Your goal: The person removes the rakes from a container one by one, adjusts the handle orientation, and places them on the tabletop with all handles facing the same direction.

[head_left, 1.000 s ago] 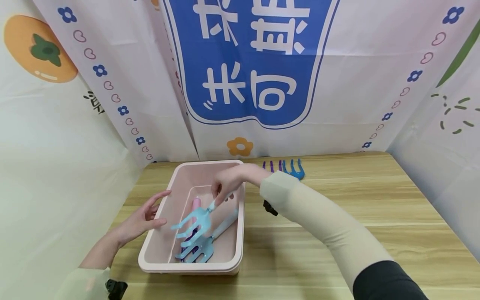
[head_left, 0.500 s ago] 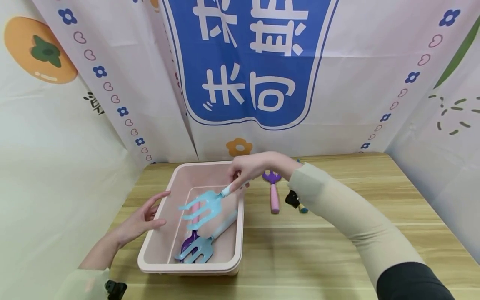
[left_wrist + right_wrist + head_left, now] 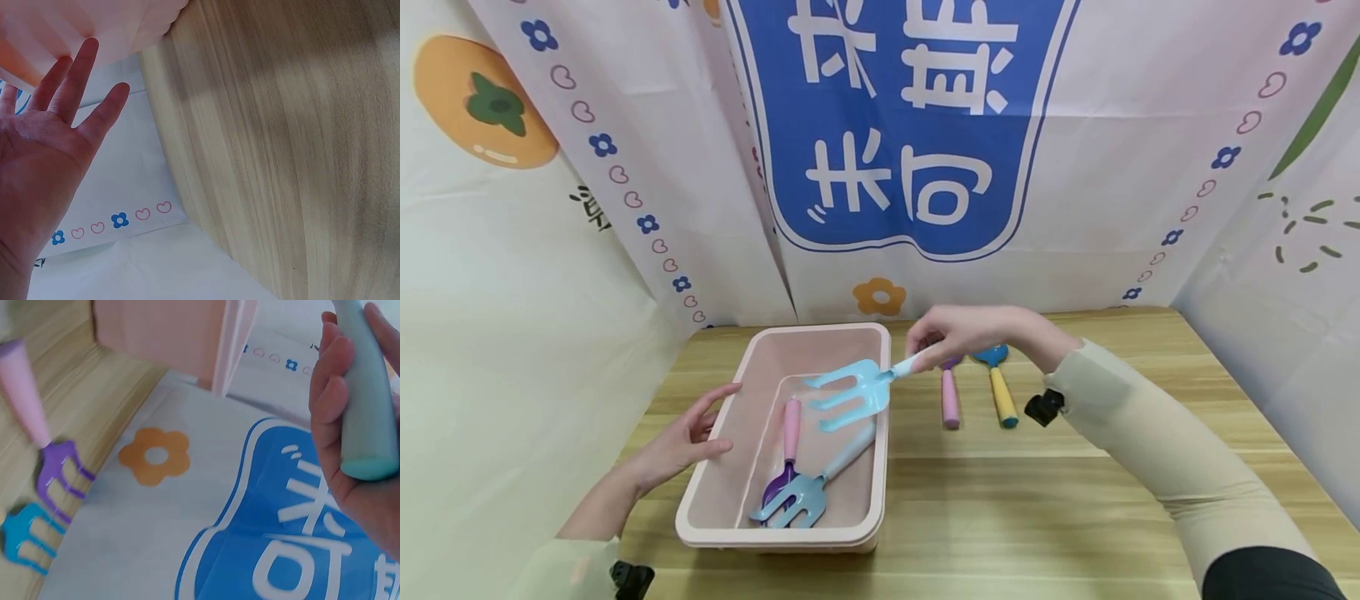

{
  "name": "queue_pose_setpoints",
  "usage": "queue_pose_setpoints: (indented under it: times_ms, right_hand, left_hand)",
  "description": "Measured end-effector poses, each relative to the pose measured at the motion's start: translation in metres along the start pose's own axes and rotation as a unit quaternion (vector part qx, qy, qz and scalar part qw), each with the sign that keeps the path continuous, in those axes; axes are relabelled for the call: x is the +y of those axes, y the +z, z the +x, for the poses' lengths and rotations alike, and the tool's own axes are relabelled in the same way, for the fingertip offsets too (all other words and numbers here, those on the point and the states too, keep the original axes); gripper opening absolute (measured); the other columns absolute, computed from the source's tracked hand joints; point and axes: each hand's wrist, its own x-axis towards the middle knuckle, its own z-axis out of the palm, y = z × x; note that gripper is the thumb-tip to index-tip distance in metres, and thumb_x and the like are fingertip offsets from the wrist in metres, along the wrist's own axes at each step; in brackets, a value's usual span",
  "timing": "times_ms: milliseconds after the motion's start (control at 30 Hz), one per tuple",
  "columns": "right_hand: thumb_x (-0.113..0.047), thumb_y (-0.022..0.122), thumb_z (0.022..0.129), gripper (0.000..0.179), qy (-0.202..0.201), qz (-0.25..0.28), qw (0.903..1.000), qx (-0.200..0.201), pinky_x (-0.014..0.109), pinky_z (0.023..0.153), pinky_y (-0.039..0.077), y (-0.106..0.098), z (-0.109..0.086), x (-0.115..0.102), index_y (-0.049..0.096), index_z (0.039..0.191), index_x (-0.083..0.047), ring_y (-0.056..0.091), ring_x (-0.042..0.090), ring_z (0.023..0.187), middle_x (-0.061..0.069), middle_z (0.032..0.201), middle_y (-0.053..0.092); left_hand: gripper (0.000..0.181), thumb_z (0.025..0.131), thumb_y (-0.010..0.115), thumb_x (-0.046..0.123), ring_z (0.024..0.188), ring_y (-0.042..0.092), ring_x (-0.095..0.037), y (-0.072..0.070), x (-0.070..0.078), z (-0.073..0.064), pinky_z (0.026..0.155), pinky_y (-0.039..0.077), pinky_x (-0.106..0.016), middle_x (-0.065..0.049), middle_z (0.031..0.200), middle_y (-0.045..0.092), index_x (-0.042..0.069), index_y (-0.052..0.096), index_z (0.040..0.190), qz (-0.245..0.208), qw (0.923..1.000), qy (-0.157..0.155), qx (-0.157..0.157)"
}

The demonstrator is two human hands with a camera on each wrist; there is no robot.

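Observation:
My right hand (image 3: 955, 333) grips the pale handle of a light blue toy garden fork (image 3: 861, 392), its tines hanging over the right rim of the pink bin (image 3: 707, 508). In the right wrist view the fork's handle (image 3: 369, 406) lies across the palm with fingers curled round it. Straight fingers of my left hand (image 3: 688, 437) rest at the bin's left side; the left wrist view shows the palm (image 3: 44, 150) and fingertips against the wall. Inside the bin lie a second light blue fork (image 3: 808, 493) and a purple tool with a pink handle (image 3: 792, 429), its head partly covered.
On the wooden table (image 3: 1075, 467), right of the bin, lie a purple fork with a pink handle (image 3: 951, 400) and a blue fork with a yellow handle (image 3: 1002, 398). Their tines show in the right wrist view. A printed cloth (image 3: 1075, 208) hangs behind the table.
My right hand has lifted the light blue fork up and to the right, from inside the bin to over its right rim. My left hand has stayed at the bin's side.

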Motion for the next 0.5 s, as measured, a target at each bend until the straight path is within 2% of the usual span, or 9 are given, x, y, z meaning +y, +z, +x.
queue_pose_setpoints:
  times_ms: [133, 267, 367, 500]
  right_hand:
    - [-0.017, 0.062, 0.097, 0.012, 0.019, 0.021, 0.9994, 0.018, 0.023, 0.049, 0.04, 0.0, -0.019, 0.008, 0.066, 0.096, -0.006, 0.047, 0.023, 0.059, 0.003, 0.069, 0.053]
    - [-0.018, 0.059, 0.098, 0.012, 0.034, 0.045, 0.9978, 0.034, 0.023, 0.049, 0.038, 0.0, -0.038, 0.016, 0.065, 0.099, -0.007, 0.044, 0.017, 0.058, 0.008, 0.071, 0.05]
    - [-0.02, 0.058, 0.099, 0.013, 0.042, 0.041, 0.997, 0.05, 0.024, 0.051, 0.04, 0.0, -0.051, 0.023, 0.064, 0.101, -0.008, 0.045, 0.017, 0.059, 0.012, 0.071, 0.05]
    - [-0.021, 0.056, 0.1, 0.014, 0.058, 0.018, 0.9954, 0.074, 0.032, 0.057, 0.049, 0.002, -0.068, 0.032, 0.063, 0.105, -0.01, 0.051, 0.023, 0.066, 0.008, 0.076, 0.054]
  left_hand:
    - [0.075, 0.096, 0.059, 0.004, 0.11, 0.057, -0.041, 0.0, 0.001, 0.0, 0.078, 0.055, -0.04, -0.04, 0.14, 0.036, 0.016, 0.015, 0.155, -0.005, 1.0, 0.001, 0.0]
    - [0.075, 0.096, 0.059, 0.005, 0.108, 0.059, -0.038, 0.001, 0.001, 0.0, 0.078, 0.056, -0.041, -0.041, 0.139, 0.037, 0.018, 0.015, 0.155, -0.007, 1.0, 0.001, -0.001]
    - [0.075, 0.096, 0.059, 0.004, 0.108, 0.059, -0.038, 0.001, 0.0, 0.0, 0.078, 0.056, -0.042, -0.041, 0.139, 0.037, 0.018, 0.015, 0.155, -0.006, 1.0, 0.003, -0.003]
    - [0.075, 0.096, 0.058, 0.004, 0.108, 0.059, -0.038, 0.0, -0.001, 0.0, 0.078, 0.056, -0.042, -0.041, 0.138, 0.036, 0.018, 0.014, 0.155, -0.006, 1.0, 0.004, -0.004]
